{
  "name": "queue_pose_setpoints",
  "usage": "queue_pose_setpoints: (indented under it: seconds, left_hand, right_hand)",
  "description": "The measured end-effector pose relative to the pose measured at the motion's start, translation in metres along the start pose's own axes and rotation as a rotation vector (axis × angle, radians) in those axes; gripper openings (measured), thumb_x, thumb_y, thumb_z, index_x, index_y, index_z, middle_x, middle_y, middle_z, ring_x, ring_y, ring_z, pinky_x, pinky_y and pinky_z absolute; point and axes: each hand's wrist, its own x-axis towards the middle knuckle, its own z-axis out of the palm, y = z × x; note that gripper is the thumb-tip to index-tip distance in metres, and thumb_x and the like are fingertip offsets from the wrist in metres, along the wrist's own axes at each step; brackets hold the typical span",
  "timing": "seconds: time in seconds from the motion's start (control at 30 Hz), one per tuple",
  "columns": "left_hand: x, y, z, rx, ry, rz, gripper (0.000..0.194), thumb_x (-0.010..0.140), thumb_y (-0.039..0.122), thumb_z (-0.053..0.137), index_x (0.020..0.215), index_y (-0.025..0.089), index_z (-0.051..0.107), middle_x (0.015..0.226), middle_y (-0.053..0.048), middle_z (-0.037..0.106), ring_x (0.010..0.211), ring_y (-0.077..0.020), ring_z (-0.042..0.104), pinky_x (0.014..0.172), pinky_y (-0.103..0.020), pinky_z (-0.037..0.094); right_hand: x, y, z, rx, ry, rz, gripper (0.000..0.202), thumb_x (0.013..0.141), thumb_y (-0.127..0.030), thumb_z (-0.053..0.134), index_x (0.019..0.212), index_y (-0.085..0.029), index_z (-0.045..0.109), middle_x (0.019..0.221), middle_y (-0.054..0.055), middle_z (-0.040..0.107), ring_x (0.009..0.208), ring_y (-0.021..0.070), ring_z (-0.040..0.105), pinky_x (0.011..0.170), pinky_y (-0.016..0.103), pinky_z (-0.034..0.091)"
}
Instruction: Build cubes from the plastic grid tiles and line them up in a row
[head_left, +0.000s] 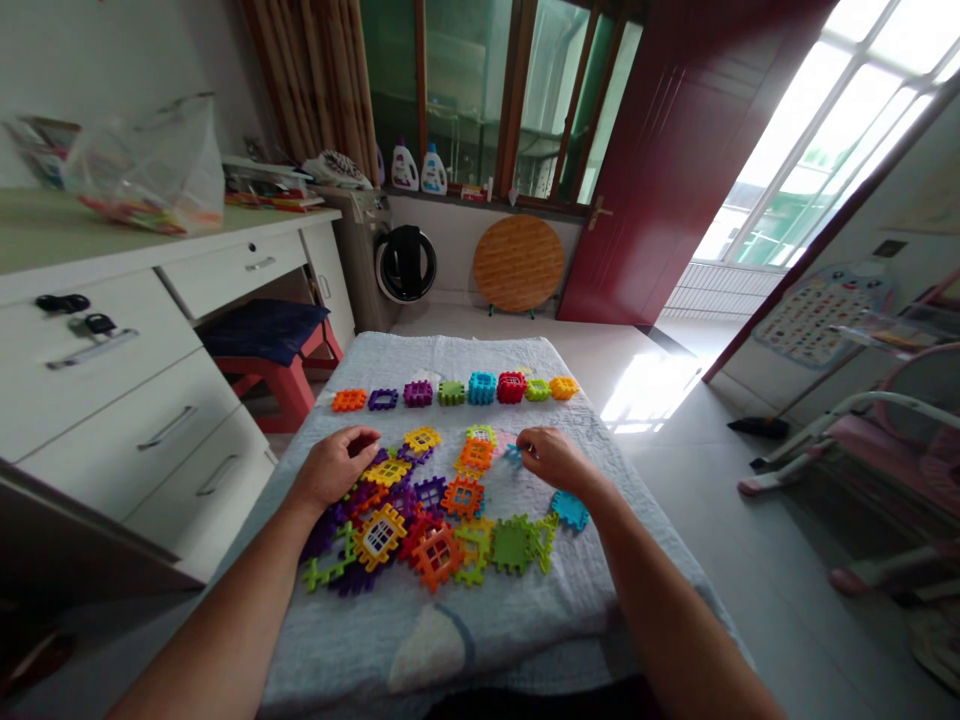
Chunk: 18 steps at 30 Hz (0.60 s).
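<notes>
My right hand (pixel 553 456) pinches a light blue plastic building piece (pixel 514 454) over the cloth, right of an orange window piece (pixel 475 455). My left hand (pixel 341 462) rests at the left edge of a loose pile, beside a yellow window piece (pixel 388 471). Its fingers are curled, and whether anything is under them is hidden. Among the pile lie a green square piece (pixel 513 545) and an orange-red window piece (pixel 436 556). A blue piece (pixel 571 509) lies apart near my right forearm. Along the far side stand small colour-sorted stacks, including a red stack (pixel 511 387).
A grey-blue cloth (pixel 450 670) covers the table. On the left are a white drawer desk (pixel 187 390) and a red stool (pixel 289 385) with a dark cushion. A pink chair (pixel 915 410) stands at the right. Behind are a washing machine (pixel 367 235) and a round wooden tabletop (pixel 517 263).
</notes>
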Motion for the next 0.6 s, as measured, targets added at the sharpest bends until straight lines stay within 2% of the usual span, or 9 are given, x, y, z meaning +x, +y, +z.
queue_pose_setpoints:
  seconds: [0.1,0.2,0.3,0.43,0.5,0.6]
  left_hand:
    - [0.0,-0.001,0.0,-0.005,-0.003,0.001,0.039,0.071,0.05,0.055,0.092,0.019,0.067,0.09,-0.005,0.074,0.083,-0.0223,0.068,0.082,-0.031,0.053]
    - [0.001,-0.003,0.001,-0.009,-0.005,0.004,0.039,0.071,0.05,0.055,0.092,0.019,0.067,0.091,-0.005,0.074,0.083,-0.0225,0.068,0.083,-0.031,0.053]
    - [0.002,-0.005,0.002,-0.012,-0.008,0.003,0.039,0.07,0.05,0.055,0.092,0.019,0.067,0.09,-0.005,0.074,0.082,-0.0226,0.068,0.083,-0.032,0.053]
    - [0.002,-0.005,0.002,-0.012,-0.01,-0.003,0.039,0.07,0.05,0.055,0.091,0.02,0.067,0.09,-0.005,0.074,0.081,-0.0225,0.069,0.082,-0.031,0.053]
    - [0.002,-0.005,0.001,-0.014,-0.01,-0.006,0.039,0.07,0.05,0.055,0.091,0.02,0.067,0.09,-0.005,0.074,0.081,-0.0225,0.069,0.081,-0.031,0.053]
    - [0.002,-0.005,0.001,-0.011,-0.008,-0.01,0.039,0.07,0.05,0.055,0.092,0.02,0.067,0.09,-0.005,0.074,0.082,-0.0226,0.069,0.081,-0.031,0.053]
  right_hand:
    - [0.007,-0.001,0.0,0.062,0.042,0.025,0.023,0.084,-0.018,0.045,0.089,-0.018,0.067,0.081,0.004,0.069,0.075,0.0158,0.06,0.068,0.024,0.037]
    - [0.011,-0.002,0.005,0.104,0.043,0.028,0.025,0.087,-0.018,0.043,0.09,-0.018,0.068,0.082,0.003,0.069,0.076,0.0157,0.06,0.07,0.024,0.039]
    - [0.011,0.003,0.012,0.052,0.095,0.054,0.023,0.085,-0.016,0.047,0.092,-0.017,0.07,0.092,0.007,0.067,0.088,0.018,0.059,0.08,0.026,0.04]
    - [0.007,0.023,0.013,-0.006,0.217,0.147,0.026,0.081,-0.012,0.053,0.102,-0.018,0.068,0.106,0.009,0.06,0.1,0.0204,0.054,0.092,0.029,0.037]
    - [0.005,0.035,0.012,-0.006,0.196,0.148,0.029,0.079,-0.011,0.056,0.105,-0.019,0.067,0.108,0.008,0.059,0.101,0.0208,0.052,0.093,0.03,0.036]
    - [0.004,0.046,0.014,0.003,0.07,0.094,0.028,0.077,-0.013,0.061,0.102,-0.022,0.069,0.106,0.007,0.059,0.099,0.0207,0.053,0.091,0.031,0.035]
